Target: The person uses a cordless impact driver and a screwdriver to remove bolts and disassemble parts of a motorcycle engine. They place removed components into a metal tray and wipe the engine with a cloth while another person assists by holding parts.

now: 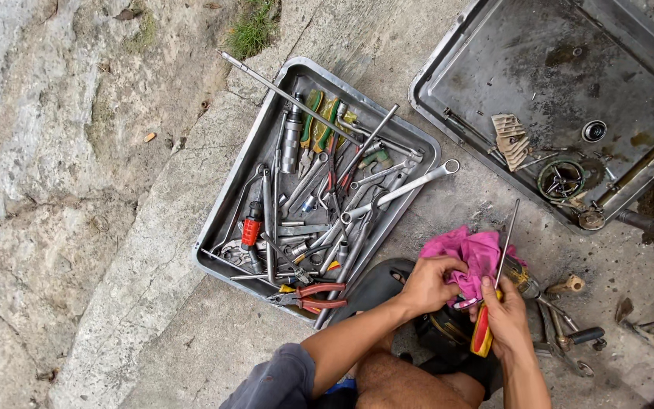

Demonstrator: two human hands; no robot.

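I am gripping a pink rag [469, 254] in my left hand [429, 284], fingers closed around its folds. My right hand [505, 318] is clasping a screwdriver [493, 291] by its red and yellow handle, shaft pointing up. The rag is covering a small part, possibly metal, which I cannot make out. The tool tray [225, 220] is lying just beside my left forearm.
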